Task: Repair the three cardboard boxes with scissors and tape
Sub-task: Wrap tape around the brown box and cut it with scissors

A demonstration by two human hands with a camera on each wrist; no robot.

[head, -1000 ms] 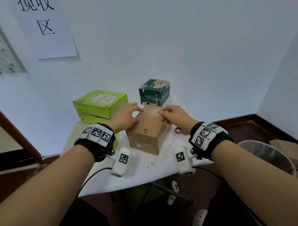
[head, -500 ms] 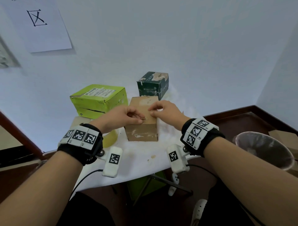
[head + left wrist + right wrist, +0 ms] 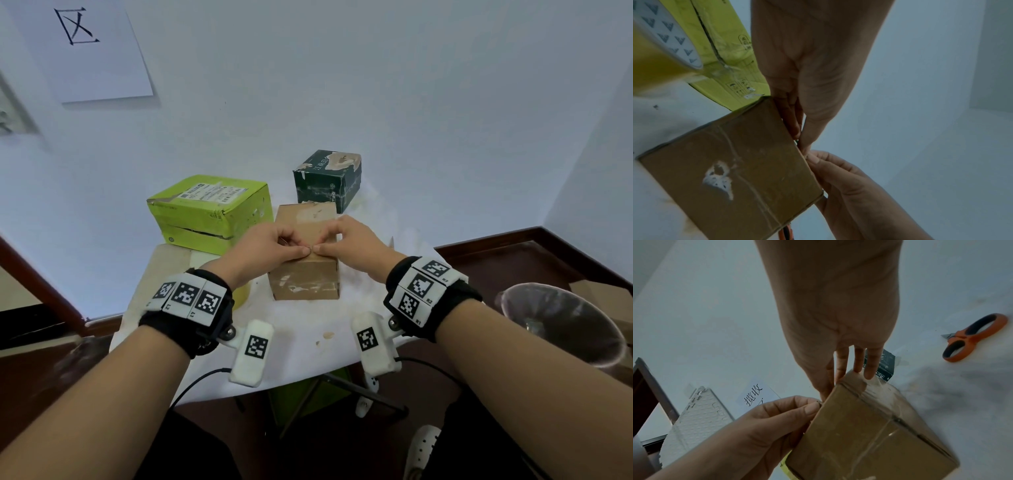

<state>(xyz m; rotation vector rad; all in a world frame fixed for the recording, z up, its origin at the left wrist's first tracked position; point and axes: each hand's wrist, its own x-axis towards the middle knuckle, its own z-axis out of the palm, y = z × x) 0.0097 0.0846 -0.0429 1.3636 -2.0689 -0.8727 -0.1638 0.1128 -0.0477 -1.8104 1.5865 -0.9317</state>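
A brown cardboard box stands mid-table, old tape on its top. My left hand and right hand meet at its near top edge, each pinching that edge between thumb and forefinger. The left wrist view shows the left hand and right hand fingertip to fingertip at the box edge. In the right wrist view, three right fingers lie straight over the box top. A green box and a dark green box stand behind. Orange scissors lie right; a tape roll sits left.
The white-covered table is small, and its front edge is close to my wrists. A clear-lined waste bin stands on the floor at the right. The wall is right behind the boxes.
The brown box has been turned square to me. Both hands have come from its top face down to the near top edge, where their fingertips now meet.
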